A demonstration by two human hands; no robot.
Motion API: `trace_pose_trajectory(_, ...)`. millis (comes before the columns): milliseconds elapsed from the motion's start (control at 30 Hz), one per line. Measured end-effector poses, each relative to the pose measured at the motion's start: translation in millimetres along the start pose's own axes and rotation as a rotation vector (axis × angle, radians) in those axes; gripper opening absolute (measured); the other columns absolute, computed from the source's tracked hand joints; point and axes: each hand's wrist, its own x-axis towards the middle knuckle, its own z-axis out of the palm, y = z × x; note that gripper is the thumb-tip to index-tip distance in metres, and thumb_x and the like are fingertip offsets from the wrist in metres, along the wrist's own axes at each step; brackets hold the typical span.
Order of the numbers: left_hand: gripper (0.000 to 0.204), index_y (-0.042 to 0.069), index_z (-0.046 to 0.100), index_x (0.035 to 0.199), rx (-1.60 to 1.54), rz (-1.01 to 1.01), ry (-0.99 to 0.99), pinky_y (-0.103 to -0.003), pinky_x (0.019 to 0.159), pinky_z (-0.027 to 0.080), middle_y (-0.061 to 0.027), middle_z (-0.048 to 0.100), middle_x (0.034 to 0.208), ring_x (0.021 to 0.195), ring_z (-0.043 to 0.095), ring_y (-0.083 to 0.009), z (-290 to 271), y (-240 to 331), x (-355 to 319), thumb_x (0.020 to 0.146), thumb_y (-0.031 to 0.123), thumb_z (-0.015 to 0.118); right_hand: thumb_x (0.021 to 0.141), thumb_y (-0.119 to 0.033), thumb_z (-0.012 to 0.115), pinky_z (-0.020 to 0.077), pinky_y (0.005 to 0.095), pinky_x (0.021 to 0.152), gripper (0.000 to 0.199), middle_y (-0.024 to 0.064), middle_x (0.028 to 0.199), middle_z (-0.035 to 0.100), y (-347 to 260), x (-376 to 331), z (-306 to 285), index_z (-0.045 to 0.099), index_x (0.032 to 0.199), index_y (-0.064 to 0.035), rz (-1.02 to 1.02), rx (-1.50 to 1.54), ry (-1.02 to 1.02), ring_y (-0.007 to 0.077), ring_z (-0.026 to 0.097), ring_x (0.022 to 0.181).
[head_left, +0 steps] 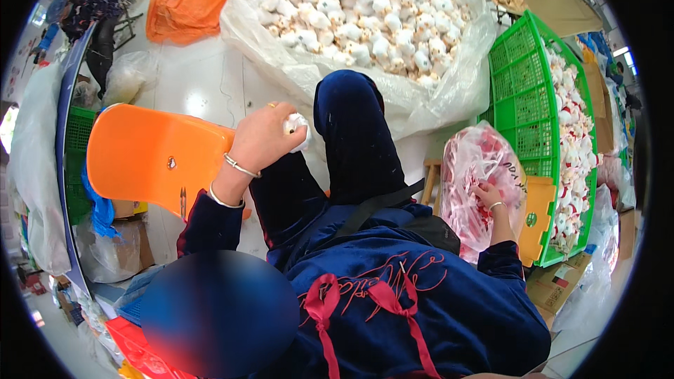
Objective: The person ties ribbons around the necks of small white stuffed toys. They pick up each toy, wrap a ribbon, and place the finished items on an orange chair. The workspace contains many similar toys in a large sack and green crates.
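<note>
My left hand (265, 135) is raised over the orange chair's near side, its fingers closed round a small white plush toy (296, 130) with a dark spot on it. The fingers cover much of the toy. On my right, my right hand (489, 195) reaches into a clear plastic bag (472, 146) full of red and pinkish-white pieces. Its fingers curl among the pieces at the bag's opening; what they pinch is too small to make out.
A large clear sack (414, 116) heaped with white plush pieces (365, 10) lies ahead. An orange chair (151, 151) stands to the left. A green crate (519, 91) holding white and red plush pieces is at the right, with a cardboard box (558, 282) below it.
</note>
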Motion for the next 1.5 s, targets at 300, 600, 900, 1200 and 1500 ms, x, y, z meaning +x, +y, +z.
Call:
trace_pose_trajectory(300, 0.036, 0.004, 0.073, 0.1, -0.035, -0.001, -0.169, -0.043, 0.076, 0.056, -0.0197, 0.072, 0.091, 0.083, 0.071, -0.0368, 44, 31, 81, 0.085, 0.037, 0.067, 0.086, -0.021, 0.066, 0.0456, 0.0344, 0.054, 0.023, 0.0052, 0.063, 0.063, 25, 18, 11, 0.07, 0.078, 0.0007, -0.124, -0.087, 0.226, 0.0122, 0.056, 0.056)
trace_pose_trajectory(600, 0.036, 0.003, 0.07, 0.101, -0.113, 0.166, -0.107, -0.041, 0.076, 0.055, -0.0156, 0.07, 0.094, 0.088, 0.069, -0.0335, 70, 43, 115, 0.083, 0.034, 0.073, 0.096, -0.022, 0.055, 0.0467, 0.0279, 0.052, 0.018, 0.0063, 0.072, 0.067, -4, -1, -16, 0.061, 0.091, -0.0053, 0.16, 0.506, 0.221, 0.0137, 0.061, 0.059)
trace_pose_trajectory(900, 0.043, -0.001, 0.065, 0.118, -0.262, 0.226, -0.017, -0.038, 0.082, 0.052, -0.0193, 0.067, 0.105, 0.095, 0.067, -0.0335, 88, 19, 93, 0.09, 0.032, 0.07, 0.084, -0.04, 0.073, 0.0466, 0.0382, 0.059, 0.039, 0.0051, 0.069, 0.066, -5, -12, 16, 0.07, 0.082, -0.0008, -0.052, -0.224, 0.101, 0.016, 0.061, 0.062)
trace_pose_trajectory(1200, 0.049, -0.004, 0.056, 0.129, -0.174, -0.136, 0.409, -0.044, 0.104, 0.044, -0.0228, 0.06, 0.128, 0.121, 0.055, -0.039, 113, -158, -22, 0.089, 0.018, 0.072, 0.085, -0.037, 0.068, 0.0511, 0.0431, 0.068, 0.041, 0.0168, 0.077, 0.072, 43, 38, 32, 0.073, 0.096, 0.0021, -0.092, -0.329, 0.309, 0.026, 0.069, 0.073)
trace_pose_trajectory(1500, 0.05, -0.01, 0.053, 0.132, -0.184, -0.803, 1.104, -0.046, 0.105, 0.044, -0.0266, 0.057, 0.133, 0.123, 0.054, -0.0387, 118, -327, -215, 0.094, 0.019, 0.065, 0.086, -0.03, 0.067, 0.0431, 0.0304, 0.061, 0.03, 0.0015, 0.07, 0.062, 23, 10, 30, 0.069, 0.085, 0.0007, -0.14, -0.106, 0.269, 0.011, 0.054, 0.065)
